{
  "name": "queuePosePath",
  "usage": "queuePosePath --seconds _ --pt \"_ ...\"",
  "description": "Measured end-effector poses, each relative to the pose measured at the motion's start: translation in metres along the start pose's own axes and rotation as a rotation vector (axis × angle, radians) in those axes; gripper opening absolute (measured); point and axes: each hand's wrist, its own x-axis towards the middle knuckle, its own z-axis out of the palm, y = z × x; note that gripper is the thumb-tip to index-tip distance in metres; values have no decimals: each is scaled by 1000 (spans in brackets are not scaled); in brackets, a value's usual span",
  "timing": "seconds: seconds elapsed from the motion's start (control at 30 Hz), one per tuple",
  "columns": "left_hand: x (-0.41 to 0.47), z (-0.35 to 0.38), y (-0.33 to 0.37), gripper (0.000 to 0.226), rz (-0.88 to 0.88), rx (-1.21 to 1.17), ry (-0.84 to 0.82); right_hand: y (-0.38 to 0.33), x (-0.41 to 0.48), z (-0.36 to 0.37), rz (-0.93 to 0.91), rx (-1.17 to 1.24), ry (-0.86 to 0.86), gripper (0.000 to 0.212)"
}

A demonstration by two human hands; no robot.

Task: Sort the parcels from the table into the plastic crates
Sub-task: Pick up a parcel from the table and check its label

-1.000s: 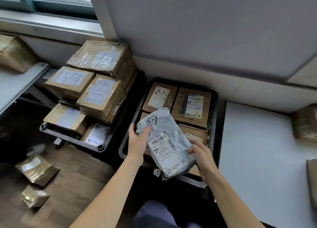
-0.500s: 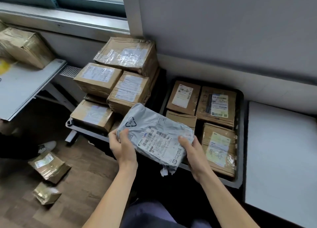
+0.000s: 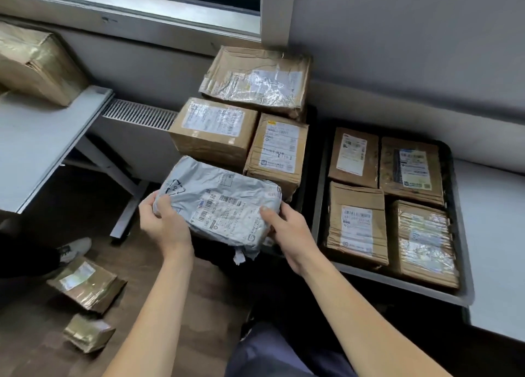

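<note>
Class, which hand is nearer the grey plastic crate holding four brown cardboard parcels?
Right. The right hand grips the grey plastic mailer at its end beside the crate; the left hand holds the far end.

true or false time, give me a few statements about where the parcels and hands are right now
1. The left hand and right hand both hold the grey mailer. True.
2. The right crate shows four cardboard parcels. True.
3. No parcels lie on the floor. False: a taped parcel and a smaller one lie there.
4. The grey mailer rests inside the right crate. False: it is held left of it, before the stacked boxes.
</note>
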Motion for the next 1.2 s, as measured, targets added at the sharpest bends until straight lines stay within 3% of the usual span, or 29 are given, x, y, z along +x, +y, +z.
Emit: queuePosePath --seconds 0.07,0.2,0.37,0.5,0.73,0.93,1.03,1.07,1.13,1.2 --pt "11 6 -3 18 -2 55 -43 2 7 8 15 -6 46 20" --pt "32 17 -7 23 18 67 -82 3 12 23 20 -29 42 29" --pt "66 7 -1 28 21 -40 119 3 7 49 70 -253 -97 49" --pt "84 -2 -8 36 -10 -52 231 0 10 74 1 -225 -118 73" --pt "70 27 -24 41 -40 213 -101 6 22 65 -54 -467 60 78" --pt "65 22 -34 46 43 333 -203 10 23 42 -51 -585 133 62" --pt "71 15 -37 53 67 310 -209 19 11 25 -148 -467 428 9" --pt "72 14 -36 54 75 305 -201 19 7 16 -180 -393 571 5" --pt "71 15 -33 48 79 305 -203 15 6 -6 -231 -225 818 8" --pt "71 16 -31 42 72 294 -216 4 12 -26 -234 -56 820 31"
